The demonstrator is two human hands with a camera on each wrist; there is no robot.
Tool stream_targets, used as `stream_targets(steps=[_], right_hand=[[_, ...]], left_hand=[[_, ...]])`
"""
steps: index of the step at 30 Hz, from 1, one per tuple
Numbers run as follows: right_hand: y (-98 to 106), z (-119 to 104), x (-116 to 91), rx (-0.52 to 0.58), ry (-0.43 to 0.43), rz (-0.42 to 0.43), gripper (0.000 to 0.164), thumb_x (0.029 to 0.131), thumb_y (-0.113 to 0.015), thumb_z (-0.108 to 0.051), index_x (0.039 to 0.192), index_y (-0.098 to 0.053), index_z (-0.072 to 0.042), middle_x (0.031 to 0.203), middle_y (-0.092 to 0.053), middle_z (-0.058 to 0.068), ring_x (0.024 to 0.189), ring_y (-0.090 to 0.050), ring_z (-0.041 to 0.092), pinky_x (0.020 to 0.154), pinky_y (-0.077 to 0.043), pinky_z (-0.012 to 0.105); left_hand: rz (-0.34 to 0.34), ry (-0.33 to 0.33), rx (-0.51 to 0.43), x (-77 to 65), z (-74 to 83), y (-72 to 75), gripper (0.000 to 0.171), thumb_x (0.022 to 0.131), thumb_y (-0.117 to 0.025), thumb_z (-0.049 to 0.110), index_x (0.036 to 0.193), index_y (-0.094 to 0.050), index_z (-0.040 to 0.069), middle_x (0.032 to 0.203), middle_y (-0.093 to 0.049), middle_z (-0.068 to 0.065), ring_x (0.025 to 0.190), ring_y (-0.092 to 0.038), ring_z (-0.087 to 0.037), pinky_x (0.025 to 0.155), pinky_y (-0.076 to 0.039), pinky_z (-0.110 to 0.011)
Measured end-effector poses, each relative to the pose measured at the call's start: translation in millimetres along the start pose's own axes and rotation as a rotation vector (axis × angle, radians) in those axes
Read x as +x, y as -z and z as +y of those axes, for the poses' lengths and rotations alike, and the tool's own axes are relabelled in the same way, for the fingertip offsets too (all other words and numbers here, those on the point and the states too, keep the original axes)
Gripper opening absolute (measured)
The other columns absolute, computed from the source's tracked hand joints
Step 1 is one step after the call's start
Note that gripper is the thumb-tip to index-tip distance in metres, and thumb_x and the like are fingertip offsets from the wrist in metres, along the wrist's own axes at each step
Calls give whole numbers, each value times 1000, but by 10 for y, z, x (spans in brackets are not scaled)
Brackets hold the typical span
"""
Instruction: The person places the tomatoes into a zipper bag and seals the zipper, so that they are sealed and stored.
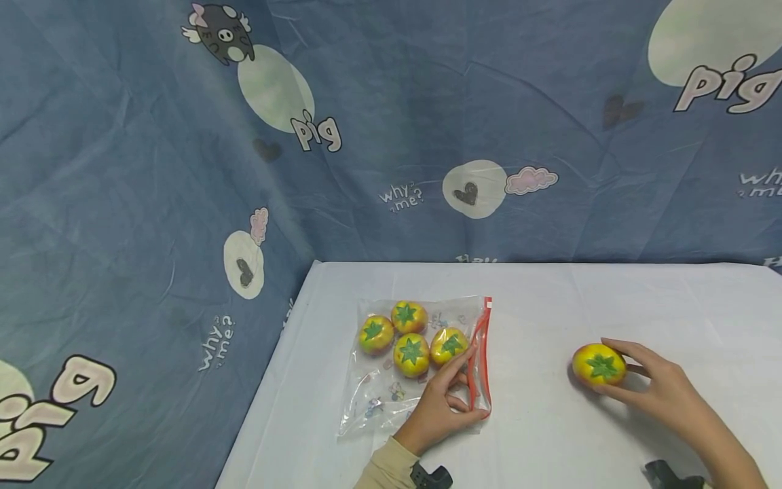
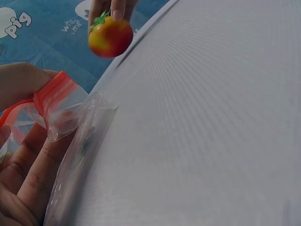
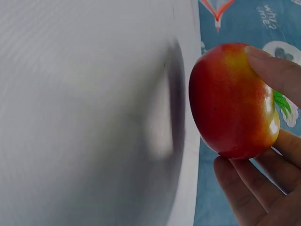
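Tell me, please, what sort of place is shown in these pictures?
Probably an improvised indoor recording corner, though the room beyond is hidden. A printed blue cloth hangs behind and at the left of a white table, and a black device sits at the left wrist.

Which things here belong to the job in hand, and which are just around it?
In the job:
bag, held by the left hand
four fruits inside it
fifth fruit, held by the right hand

Just around:
table
printed cloth
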State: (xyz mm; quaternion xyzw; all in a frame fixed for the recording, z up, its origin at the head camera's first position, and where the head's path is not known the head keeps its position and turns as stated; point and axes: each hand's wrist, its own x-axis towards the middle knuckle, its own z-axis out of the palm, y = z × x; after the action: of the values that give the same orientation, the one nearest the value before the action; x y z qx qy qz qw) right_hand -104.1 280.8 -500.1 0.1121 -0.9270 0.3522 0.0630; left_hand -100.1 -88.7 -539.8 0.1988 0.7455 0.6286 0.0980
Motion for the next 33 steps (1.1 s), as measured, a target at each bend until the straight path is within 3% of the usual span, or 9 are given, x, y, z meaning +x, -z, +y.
stream_targets(steps=[7,17,22,29,33], right_hand=[[-69,-67,66,-1,24,-14,81,68,-97,-28,137,-62,-5,134,-65,23,113,-22,-34,81,-51,1],[-164,-174,143,46,85,-12,79,69,-96,-24,137,-61,-3,134,-65,22,117,-26,-33,86,-47,-3],[-229,-216,194,52,113,-14,79,69,-97,-23,138,-62,-4,134,-66,20,119,-32,-29,86,-59,11],[-306,-269,247,93,165,-17,78,69,-96,-19,137,-62,-4,134,-65,19,121,-29,-30,88,-61,15],[-351,-314,276,98,174,-28,78,69,-96,-18,137,-62,-4,134,-65,17,121,-30,-28,89,-64,28]], left_hand=[[2,18,10,0,-9,0,99,82,-87,8,161,-35,36,136,-54,-7,107,-57,-4,77,-67,-26],[-1,24,8,2,-6,0,99,81,-87,7,161,-35,36,135,-53,-8,107,-57,-4,77,-67,-26],[-7,37,6,1,4,2,100,81,-88,7,160,-34,38,134,-53,-8,107,-57,-5,77,-67,-26],[-7,36,4,4,10,3,100,81,-87,7,161,-34,37,137,-53,-6,107,-58,-4,77,-67,-26],[0,23,2,3,5,-2,99,81,-88,7,161,-35,33,135,-54,-9,106,-57,-4,76,-67,-27]])
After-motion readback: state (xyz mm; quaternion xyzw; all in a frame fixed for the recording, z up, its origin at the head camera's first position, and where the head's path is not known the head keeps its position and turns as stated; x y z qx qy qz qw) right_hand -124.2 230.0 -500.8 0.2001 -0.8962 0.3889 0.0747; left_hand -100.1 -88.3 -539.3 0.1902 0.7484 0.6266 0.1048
